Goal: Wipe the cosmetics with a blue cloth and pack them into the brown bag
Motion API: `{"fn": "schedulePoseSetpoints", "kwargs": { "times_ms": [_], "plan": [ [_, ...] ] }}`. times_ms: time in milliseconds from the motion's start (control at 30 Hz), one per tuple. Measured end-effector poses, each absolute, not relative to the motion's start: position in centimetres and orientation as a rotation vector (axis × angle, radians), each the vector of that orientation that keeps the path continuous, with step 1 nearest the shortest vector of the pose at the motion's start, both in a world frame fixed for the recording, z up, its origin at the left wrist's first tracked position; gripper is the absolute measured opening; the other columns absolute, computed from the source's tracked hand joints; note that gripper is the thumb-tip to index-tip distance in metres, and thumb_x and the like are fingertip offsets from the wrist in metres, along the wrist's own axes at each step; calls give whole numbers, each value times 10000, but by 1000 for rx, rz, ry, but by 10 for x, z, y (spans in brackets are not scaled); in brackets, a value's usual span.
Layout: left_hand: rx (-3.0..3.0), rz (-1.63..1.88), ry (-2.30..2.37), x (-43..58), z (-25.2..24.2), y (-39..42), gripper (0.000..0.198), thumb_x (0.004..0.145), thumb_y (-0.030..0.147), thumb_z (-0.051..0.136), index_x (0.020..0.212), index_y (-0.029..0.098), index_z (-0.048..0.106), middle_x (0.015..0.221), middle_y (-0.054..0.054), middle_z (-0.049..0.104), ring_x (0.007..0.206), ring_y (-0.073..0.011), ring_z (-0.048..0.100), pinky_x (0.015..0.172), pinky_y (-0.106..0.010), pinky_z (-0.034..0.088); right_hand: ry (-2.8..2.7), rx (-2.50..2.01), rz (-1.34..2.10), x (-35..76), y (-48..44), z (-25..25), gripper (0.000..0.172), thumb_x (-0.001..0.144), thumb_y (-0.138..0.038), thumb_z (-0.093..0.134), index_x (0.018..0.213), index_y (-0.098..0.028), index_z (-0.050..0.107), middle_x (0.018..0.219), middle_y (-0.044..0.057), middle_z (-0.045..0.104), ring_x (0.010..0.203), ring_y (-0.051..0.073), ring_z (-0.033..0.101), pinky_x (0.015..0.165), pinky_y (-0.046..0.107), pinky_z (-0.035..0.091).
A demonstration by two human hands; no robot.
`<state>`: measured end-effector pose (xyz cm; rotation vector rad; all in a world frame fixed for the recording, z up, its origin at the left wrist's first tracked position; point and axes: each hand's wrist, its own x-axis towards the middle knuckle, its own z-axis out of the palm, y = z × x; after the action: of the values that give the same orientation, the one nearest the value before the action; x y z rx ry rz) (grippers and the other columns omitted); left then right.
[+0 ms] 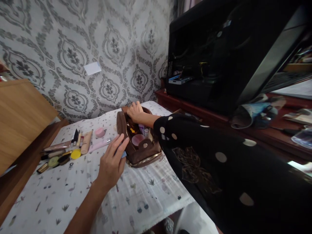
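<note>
A brown zip cosmetic bag (pixel 143 156) stands unzipped on the cloth, its flap with a round snap folded towards me. Inside it lie a pink round compact (pixel 138 140), an amber item and several small tubes. My right hand (pixel 135 111) reaches over the bag's far end with fingers curled down inside; its fingertips are hidden. At the bag's left side is my left hand (pixel 112 159), fingers stretched towards the rim and thumb apart. A small light-blue item (pixel 124 154) shows beyond its thumb; I cannot tell whether the hand touches it.
Left of the bag lie several cosmetics: a beige tube (pixel 86 142), a pink tube (pixel 99 145), a pink jar (pixel 99 132) and a yellow round lid (pixel 75 154). A wooden box (pixel 24 117) borders the left; a black glossy cabinet (pixel 207 58) rises at right.
</note>
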<state>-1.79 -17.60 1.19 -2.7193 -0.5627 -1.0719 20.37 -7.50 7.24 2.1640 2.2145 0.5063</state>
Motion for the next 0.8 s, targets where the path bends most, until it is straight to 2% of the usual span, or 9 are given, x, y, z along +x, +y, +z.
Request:
{"fn": "schedulePoseSetpoints", "kwargs": {
  "times_ms": [300,433,567,700,800],
  "plan": [
    [-2700,-1067,-533,-17,12,-174,688,928,55,439,1555,285,273,1478,-117,493,1394,-262,456,1123,-421,452,2240,2209,440,202,-77,80,330,787,-166,639,1111,-138,699,1213,169,679,1226,358,502,1034,513,354],
    [-2705,-1056,-526,-19,12,-174,677,932,58,434,1551,284,281,1484,-115,489,1395,-258,455,1124,-414,450,2269,2289,406,200,-84,94,295,855,-187,586,1124,-137,694,1215,170,679,1217,348,527,1011,477,389],
    [-2720,-1040,-529,-21,15,-175,637,940,69,422,1533,274,313,1496,-112,478,1396,-256,453,1133,-418,440,2313,2400,412,189,-111,115,320,961,-225,438,1137,-111,680,1179,195,682,1156,320,566,938,415,434],
    [-2716,-1039,-549,-20,14,-172,520,942,88,412,1443,221,444,1444,-125,529,1356,-263,495,1101,-416,468,2825,2351,523,160,-165,116,318,1012,-277,414,1103,-125,678,1099,134,692,1043,255,571,912,358,424],
    [-2735,-1042,-648,-22,6,-166,330,932,163,453,1223,183,607,1165,-130,684,1168,-297,631,921,-421,572,3269,2013,652,135,-205,90,286,1019,-288,431,1022,-132,671,1012,95,678,959,231,537,856,351,436]
  ]
}}
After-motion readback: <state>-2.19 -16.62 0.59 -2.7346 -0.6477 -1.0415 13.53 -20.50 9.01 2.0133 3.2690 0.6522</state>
